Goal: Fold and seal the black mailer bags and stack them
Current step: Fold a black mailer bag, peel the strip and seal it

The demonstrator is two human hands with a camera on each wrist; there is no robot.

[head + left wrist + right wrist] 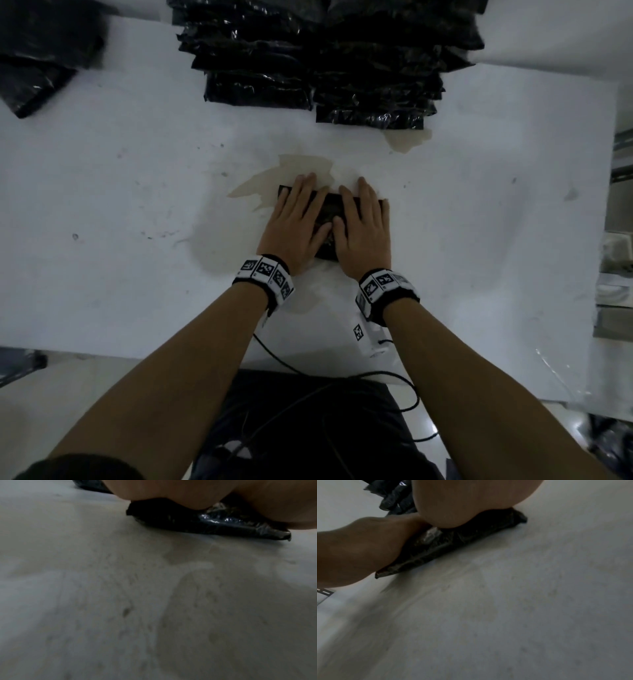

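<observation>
A folded black mailer bag (329, 209) lies flat in the middle of the white table (120, 205). My left hand (296, 222) and right hand (364, 228) lie side by side on top of it, palms down and fingers straight, pressing it. Most of the bag is hidden under them. In the left wrist view the palm (188, 492) sits on the glossy bag (223, 524). The right wrist view has my palm (462, 503) on the bag (453, 539), with my other hand (359, 547) beside it.
Two tall stacks of folded black bags (325, 58) stand at the table's far edge. A loose pile of black bags (41, 58) lies at the far left. Tan patches (274, 174) mark the tabletop. Cables (308, 370) hang at the near edge; shelving (616, 240) stands at the right.
</observation>
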